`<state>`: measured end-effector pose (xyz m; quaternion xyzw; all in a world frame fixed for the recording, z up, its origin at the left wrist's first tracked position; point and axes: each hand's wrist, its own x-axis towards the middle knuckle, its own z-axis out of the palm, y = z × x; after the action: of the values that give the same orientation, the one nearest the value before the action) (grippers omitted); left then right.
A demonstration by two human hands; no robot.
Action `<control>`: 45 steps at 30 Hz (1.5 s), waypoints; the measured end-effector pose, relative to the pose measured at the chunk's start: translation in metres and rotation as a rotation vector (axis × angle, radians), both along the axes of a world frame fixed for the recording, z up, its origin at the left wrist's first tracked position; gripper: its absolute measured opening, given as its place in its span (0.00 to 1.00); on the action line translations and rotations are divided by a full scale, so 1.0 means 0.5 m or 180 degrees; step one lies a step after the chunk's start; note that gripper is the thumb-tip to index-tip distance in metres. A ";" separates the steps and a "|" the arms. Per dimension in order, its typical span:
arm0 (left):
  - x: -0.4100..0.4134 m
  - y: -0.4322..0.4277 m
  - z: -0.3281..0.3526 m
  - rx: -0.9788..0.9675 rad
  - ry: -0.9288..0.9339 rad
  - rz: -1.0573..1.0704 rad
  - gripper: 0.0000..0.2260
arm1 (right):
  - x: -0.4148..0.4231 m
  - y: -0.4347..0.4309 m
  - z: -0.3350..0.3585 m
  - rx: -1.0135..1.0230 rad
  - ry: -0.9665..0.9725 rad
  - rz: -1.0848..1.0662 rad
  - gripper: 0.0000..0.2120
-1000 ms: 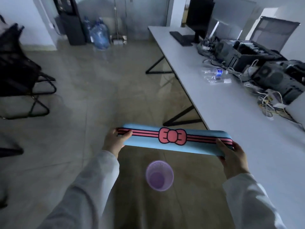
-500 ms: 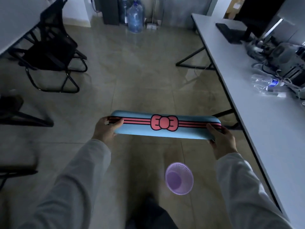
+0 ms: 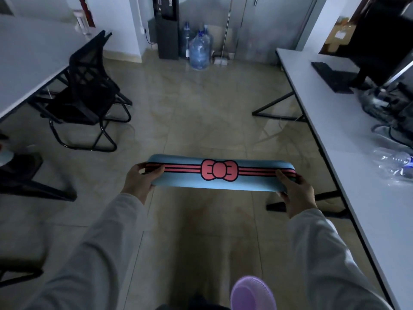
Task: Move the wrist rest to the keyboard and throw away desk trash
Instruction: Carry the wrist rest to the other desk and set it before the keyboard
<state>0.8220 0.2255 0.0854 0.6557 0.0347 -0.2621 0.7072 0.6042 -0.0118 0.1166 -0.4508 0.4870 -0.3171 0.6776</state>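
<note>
Blue wrist rest (image 3: 220,176) with pink bow and stripes, held level in mid-air above the tiled floor (image 3: 190,121), well short of the black keyboard (image 3: 333,76) on the far end of the white desk (image 3: 348,153) at right. Left hand (image 3: 139,182) clamped on its left end, thumb on top, fingers underneath. Right hand (image 3: 296,193) gripping the right end the same way. Both in pale sleeves. Crumpled clear plastic bottle (image 3: 394,163) lying on the desk near the right edge, beside tangled cables. Purple mesh wastebasket (image 3: 251,293) on the floor at the bottom. Black chair (image 3: 87,97) at left; water jugs (image 3: 199,50) by the far wall.
</note>
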 end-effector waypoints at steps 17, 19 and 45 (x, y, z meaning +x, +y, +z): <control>0.388 -0.314 -0.009 0.0131 -0.0055 -0.0373 0.27 | 0.327 -0.254 -0.013 -0.0031 0.0108 -0.0420 0.14; 0.450 -0.353 0.004 0.0111 -0.0068 -0.0485 0.22 | 0.378 -0.283 -0.008 -0.0036 0.0116 -0.0507 0.13; 0.793 -1.053 -0.017 0.0155 -0.0040 -0.1275 0.15 | 0.642 -0.838 -0.039 0.0078 0.0088 -0.1306 0.12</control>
<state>1.2186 -0.3009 0.0768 0.6681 -0.0946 -0.3925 0.6251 0.9254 -0.4308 0.0971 -0.3381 0.5816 -0.4364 0.5975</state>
